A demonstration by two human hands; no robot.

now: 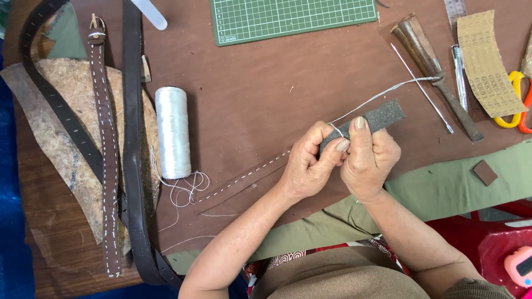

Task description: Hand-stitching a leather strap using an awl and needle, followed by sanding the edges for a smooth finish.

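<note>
Both hands meet over the brown leather work surface [260, 94]. My right hand [370, 158] grips a dark grey gritty block [382, 117], its thumb pressed on top. My left hand [306, 166] pinches a white thread [382, 91] against the block's near end. The thread runs up and right toward the tools. A brown stitched leather strap [244, 180] lies under my left hand, trailing left.
A white thread spool [173, 132] lies left of the hands. Brown belts [105, 166] and a dark strap [132, 138] rest on leather scraps at the left. A green cutting mat [288, 16] is at the top. An awl [422, 88], wooden-handled tool [432, 72], sandpaper [487, 61] and scissors [518, 102] sit right.
</note>
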